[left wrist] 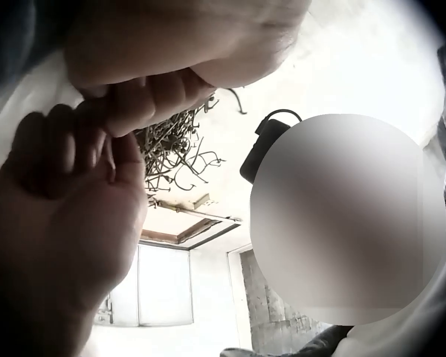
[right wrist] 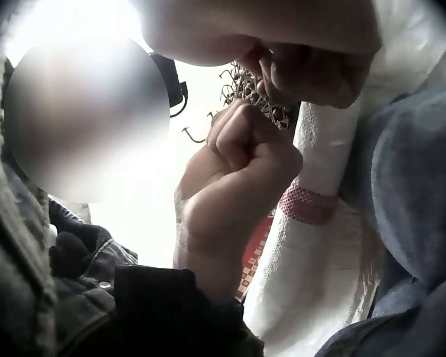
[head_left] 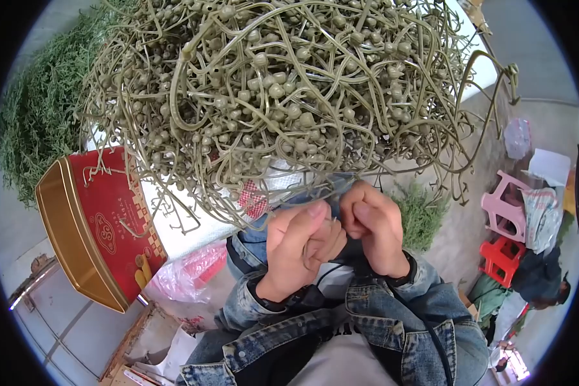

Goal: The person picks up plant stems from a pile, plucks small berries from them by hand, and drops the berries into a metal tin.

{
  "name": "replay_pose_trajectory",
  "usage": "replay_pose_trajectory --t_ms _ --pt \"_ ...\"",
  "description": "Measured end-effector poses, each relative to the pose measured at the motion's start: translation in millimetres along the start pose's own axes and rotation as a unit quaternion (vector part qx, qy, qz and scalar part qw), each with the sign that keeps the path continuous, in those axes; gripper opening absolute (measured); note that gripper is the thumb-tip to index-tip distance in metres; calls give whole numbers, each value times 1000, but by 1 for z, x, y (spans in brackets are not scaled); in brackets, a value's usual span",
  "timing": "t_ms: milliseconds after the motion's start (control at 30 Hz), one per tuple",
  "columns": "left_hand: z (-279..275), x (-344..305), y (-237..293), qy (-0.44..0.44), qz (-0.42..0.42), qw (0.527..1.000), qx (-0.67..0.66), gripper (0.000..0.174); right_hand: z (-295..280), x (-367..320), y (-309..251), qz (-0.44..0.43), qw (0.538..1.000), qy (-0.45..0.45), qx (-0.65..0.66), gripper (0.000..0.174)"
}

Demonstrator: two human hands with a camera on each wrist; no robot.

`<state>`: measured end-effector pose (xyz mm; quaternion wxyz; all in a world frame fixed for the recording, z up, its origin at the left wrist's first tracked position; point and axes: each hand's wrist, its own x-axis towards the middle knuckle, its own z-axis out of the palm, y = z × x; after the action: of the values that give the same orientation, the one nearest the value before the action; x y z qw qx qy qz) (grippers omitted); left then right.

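Observation:
A large tangled heap of green-brown stems with round, bead-like heads covers the upper middle of the head view. Just below its near edge, the left hand and the right hand are close together in front of the body. Both have curled fingers, thumbs laid over them; no held thing can be made out, and anything small inside the fingers is hidden. In the left wrist view the right hand faces the left hand, fingertips close. The right wrist view shows the left hand curled below the right hand.
A red and gold tin lies tilted at the left, beside feathery green plants. Under the heap is a white surface. More greenery is on the floor. Pink and red stools stand at the right.

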<state>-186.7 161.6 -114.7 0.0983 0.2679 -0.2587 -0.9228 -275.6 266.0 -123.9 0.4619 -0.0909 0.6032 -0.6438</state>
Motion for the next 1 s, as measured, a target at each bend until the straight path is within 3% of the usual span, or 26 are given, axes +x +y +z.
replay_pose_trajectory --t_ms 167,267,300,400,567,733,833,867,1000 --pt "-11 -3 6 -21 -18 1000 3 42 -12 9 10 -37 996 -75 -41 26" --pt "-11 -5 11 -9 -21 999 24 41 -6 11 4 27 987 -156 15 26" --pt "-10 -5 11 -5 -23 999 36 41 -6 13 6 25 988 -154 15 26" --pt "-12 -6 9 10 -26 998 57 40 -6 20 14 -111 983 -130 -68 23" --pt "-8 -3 8 48 -10 992 116 43 3 18 -3 -66 995 -72 29 24" --pt "-9 0 7 28 7 995 94 32 -7 16 5 -157 980 -86 -85 22" --pt "6 4 11 80 -11 960 269 27 -9 10 7 -224 956 -59 -177 20" --pt "5 7 8 82 -12 960 269 27 -9 10 5 -240 950 -68 -188 18" --pt "-4 17 0 16 51 971 234 24 -11 12 2 -285 931 -78 -213 15"
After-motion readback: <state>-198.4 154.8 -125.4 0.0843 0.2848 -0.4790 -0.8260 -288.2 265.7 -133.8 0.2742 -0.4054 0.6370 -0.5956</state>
